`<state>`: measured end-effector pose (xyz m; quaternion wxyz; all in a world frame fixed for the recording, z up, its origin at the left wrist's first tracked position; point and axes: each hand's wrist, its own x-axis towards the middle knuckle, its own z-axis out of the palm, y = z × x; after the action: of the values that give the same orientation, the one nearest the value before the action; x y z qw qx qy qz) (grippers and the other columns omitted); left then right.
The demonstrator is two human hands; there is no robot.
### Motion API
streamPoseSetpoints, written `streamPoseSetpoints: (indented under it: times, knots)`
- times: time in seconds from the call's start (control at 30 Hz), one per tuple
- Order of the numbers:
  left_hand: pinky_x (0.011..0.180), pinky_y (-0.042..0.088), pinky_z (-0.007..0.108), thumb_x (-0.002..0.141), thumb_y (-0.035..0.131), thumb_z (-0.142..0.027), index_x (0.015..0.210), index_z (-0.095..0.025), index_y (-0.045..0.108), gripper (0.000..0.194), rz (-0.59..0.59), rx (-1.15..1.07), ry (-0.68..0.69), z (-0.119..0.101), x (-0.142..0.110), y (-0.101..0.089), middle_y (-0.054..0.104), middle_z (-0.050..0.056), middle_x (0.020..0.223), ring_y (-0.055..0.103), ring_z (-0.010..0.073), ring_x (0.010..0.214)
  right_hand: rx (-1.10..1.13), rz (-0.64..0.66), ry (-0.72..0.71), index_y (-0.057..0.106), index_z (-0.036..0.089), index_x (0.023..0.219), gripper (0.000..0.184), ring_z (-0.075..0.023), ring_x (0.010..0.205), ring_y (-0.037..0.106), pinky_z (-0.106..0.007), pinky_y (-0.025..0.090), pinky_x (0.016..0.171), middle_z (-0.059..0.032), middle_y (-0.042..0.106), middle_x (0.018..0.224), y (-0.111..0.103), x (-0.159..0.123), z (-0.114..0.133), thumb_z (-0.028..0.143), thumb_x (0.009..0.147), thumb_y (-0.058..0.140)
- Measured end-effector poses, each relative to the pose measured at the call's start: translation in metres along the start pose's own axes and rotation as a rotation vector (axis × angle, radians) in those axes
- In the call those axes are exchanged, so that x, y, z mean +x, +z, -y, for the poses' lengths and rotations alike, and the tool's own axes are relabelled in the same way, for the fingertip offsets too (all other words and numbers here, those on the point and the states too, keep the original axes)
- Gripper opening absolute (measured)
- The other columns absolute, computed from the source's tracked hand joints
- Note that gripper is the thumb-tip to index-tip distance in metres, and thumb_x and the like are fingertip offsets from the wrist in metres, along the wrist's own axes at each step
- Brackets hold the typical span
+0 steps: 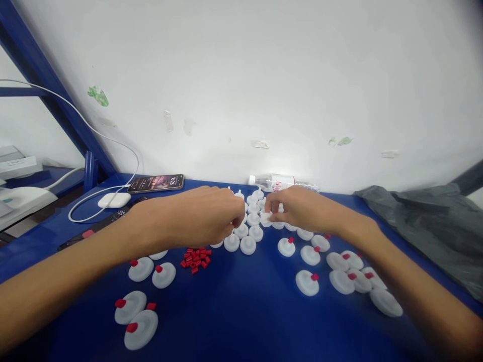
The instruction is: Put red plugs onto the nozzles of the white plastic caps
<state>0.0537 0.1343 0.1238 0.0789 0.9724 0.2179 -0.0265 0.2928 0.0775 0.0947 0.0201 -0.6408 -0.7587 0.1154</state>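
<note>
My left hand [211,213] hangs over the left side of a cluster of white nozzle-tipped caps [248,245], its fingers curled together. What they hold, if anything, is hidden behind the hand. My right hand [296,205] pinches a white cap [265,220] between thumb and fingers at the right part of that cluster. Below the left hand lies a small pile of short red sleeves [195,259]. White caps with red tips lie tilted at the left [141,332] and at the right [307,282].
A clear plastic bottle [282,182] lies along the white wall. On the blue table's left are a lit phone [156,183], a white puck-like charger [114,200] with a cable, and another dark phone [94,229]. Dark grey plastic sheeting [422,216] covers the right side.
</note>
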Motion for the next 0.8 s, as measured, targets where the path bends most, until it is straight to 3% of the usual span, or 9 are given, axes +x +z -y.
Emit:
streamPoseSetpoints:
  times: [0.13,0.27,0.53,0.63,0.7,0.8]
  knots:
    - [0.064,0.041,0.031,0.090,0.057,-0.023,0.093,-0.024,0.077,0.020,-0.089,-0.040,-0.020,0.010,0.009,0.002,0.075,0.006,0.083,0.065,0.0196,0.068,0.065,-0.049,-0.040,0.071,0.025,0.100,0.013,-0.0206,0.089,0.070,-0.031,0.049,0.072,-0.0030,0.076,0.100,-0.016,-0.008,0.002,0.028,0.093,0.061]
    - [0.065,0.041,0.032,0.090,0.058,-0.027,0.095,-0.022,0.078,0.021,-0.175,-0.057,-0.036,0.017,0.020,0.003,0.076,0.007,0.084,0.066,0.0202,0.067,0.271,-0.088,-0.129,0.071,0.025,0.100,0.012,-0.0176,0.086,0.072,-0.029,0.054,0.072,-0.0006,0.077,0.095,-0.025,-0.013,0.004,0.025,0.093,0.061]
    - [0.065,0.045,0.029,0.090,0.063,-0.024,0.098,-0.027,0.080,0.020,-0.234,-0.199,0.051,0.016,0.028,0.002,0.080,0.001,0.091,0.069,0.0159,0.073,0.406,-0.148,-0.192,0.069,0.026,0.102,0.012,-0.0147,0.075,0.072,-0.027,0.054,0.067,0.0021,0.077,0.087,-0.023,-0.014,0.011,0.023,0.093,0.061]
    - [0.060,0.045,0.027,0.091,0.064,-0.029,0.098,-0.026,0.081,0.018,-0.254,-0.272,0.048,0.013,0.028,-0.001,0.079,0.001,0.085,0.067,0.0145,0.067,0.438,-0.182,-0.189,0.070,0.026,0.102,0.013,-0.0152,0.074,0.072,-0.028,0.054,0.066,0.0021,0.078,0.087,-0.023,-0.015,0.011,0.022,0.093,0.061]
    - [0.052,0.042,0.026,0.090,0.068,-0.036,0.098,-0.025,0.080,0.018,-0.243,-0.390,0.023,0.012,0.029,-0.004,0.078,0.001,0.078,0.066,0.0136,0.060,0.470,-0.244,-0.187,0.069,0.025,0.102,0.013,-0.0163,0.076,0.072,-0.029,0.054,0.068,0.0016,0.079,0.086,-0.023,-0.015,0.010,0.020,0.092,0.062]
    - [0.047,0.038,0.022,0.082,0.079,-0.043,0.101,-0.023,0.076,0.027,-0.224,-0.735,-0.027,0.011,0.029,-0.008,0.076,0.002,0.078,0.066,0.0136,0.062,0.511,-0.383,-0.217,0.071,0.023,0.098,0.011,-0.0183,0.083,0.073,-0.031,0.054,0.073,0.0002,0.079,0.089,-0.026,-0.016,0.011,0.019,0.091,0.064]
